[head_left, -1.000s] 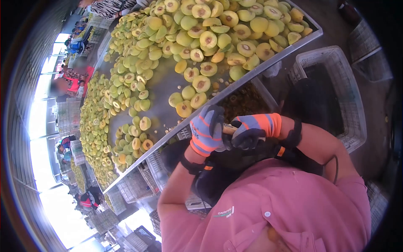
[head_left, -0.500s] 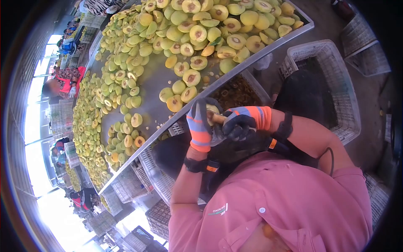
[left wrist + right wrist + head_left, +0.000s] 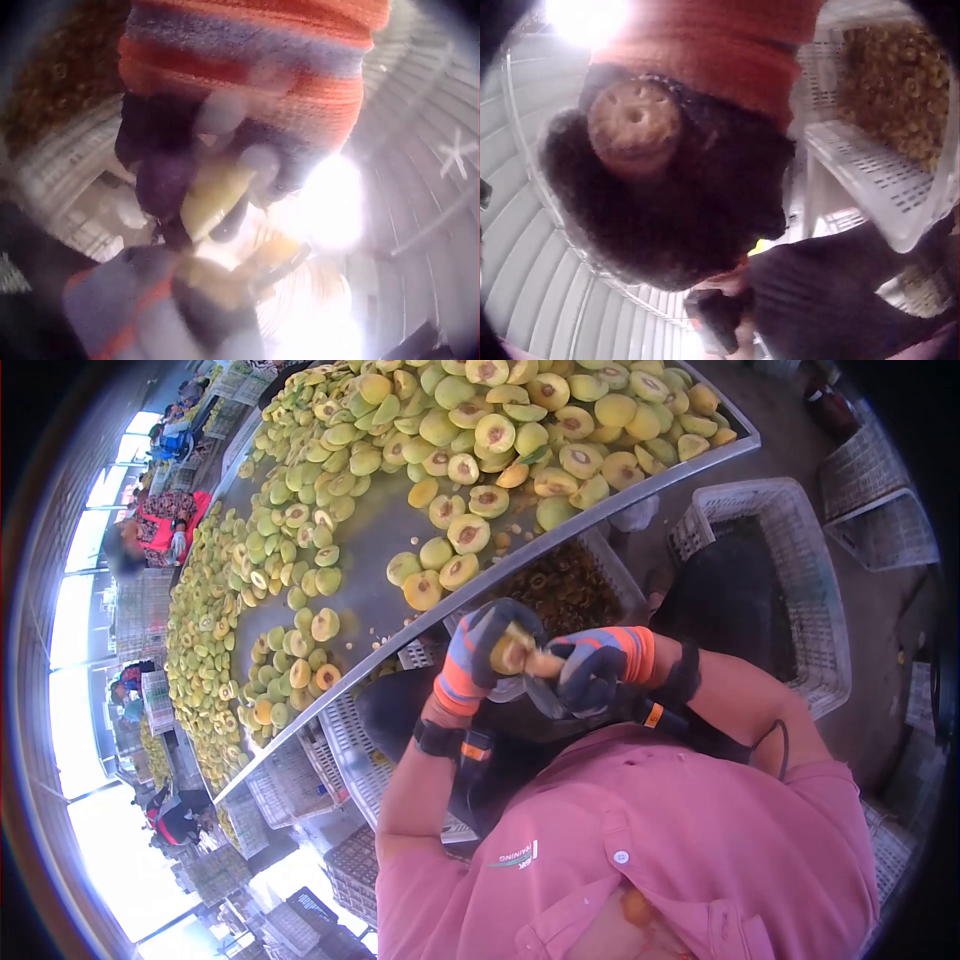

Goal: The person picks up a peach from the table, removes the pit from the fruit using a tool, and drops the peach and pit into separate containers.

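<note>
The left hand [image 3: 474,658], in a grey and orange glove with dark palm, holds a yellow-green fruit piece [image 3: 509,652], its cut face partly visible. Close on its right, the right hand [image 3: 597,668] grips a wooden-handled tool [image 3: 543,664] whose end meets the fruit. In the left wrist view, the fruit piece [image 3: 216,198] shows between the dark fingers, with a blurred curved metal edge [image 3: 283,270] below it. The right wrist view shows the round wooden handle end [image 3: 634,120] protruding from the curled glove [image 3: 667,199]. The tool's tip cannot be made out clearly.
A metal-edged table [image 3: 600,508] bears many halved fruits [image 3: 468,533]. Beneath its edge, a crate holds brown pieces [image 3: 560,592]. A white crate [image 3: 822,600] stands at the right, with more crates [image 3: 285,785] at lower left. People work in the background.
The fruit, mostly hidden behind the fingers a second ago, now shows a yellow cut face. Both hands remain close together, with small shifts in their angle. The background person in red has shifted in view.
</note>
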